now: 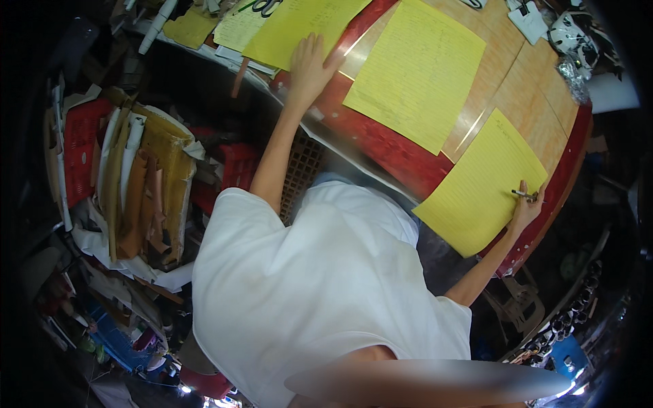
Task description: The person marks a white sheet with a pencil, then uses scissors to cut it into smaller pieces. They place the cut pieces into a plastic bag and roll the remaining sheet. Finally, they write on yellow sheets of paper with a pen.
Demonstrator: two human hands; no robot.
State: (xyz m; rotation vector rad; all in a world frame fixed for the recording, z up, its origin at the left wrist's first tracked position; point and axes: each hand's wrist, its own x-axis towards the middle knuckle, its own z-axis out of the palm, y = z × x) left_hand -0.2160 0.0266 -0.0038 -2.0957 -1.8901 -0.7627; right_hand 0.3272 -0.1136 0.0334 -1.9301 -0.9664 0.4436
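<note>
My left hand (311,66) lies flat with its fingers stretched out, over the edge of a yellow sheet (294,26) at the far left of the table. In the middle is another yellow lined sheet (420,71) covered in handwriting. A third yellow lined sheet (476,187) lies to the right, its near corner hanging past the table's edge. My right hand (527,209) is at that sheet's right border, its fingers closed round a slim pen (522,195). Any writing on the third sheet is too faint to make out.
The table (527,102) has a wood-patterned top with a red border (388,143). Scissors (266,7) lie on papers at the back left. Clear plastic wrap (573,78) sits at the back right. Left of me stands a box of rolled material (146,183) beside a red crate (85,153).
</note>
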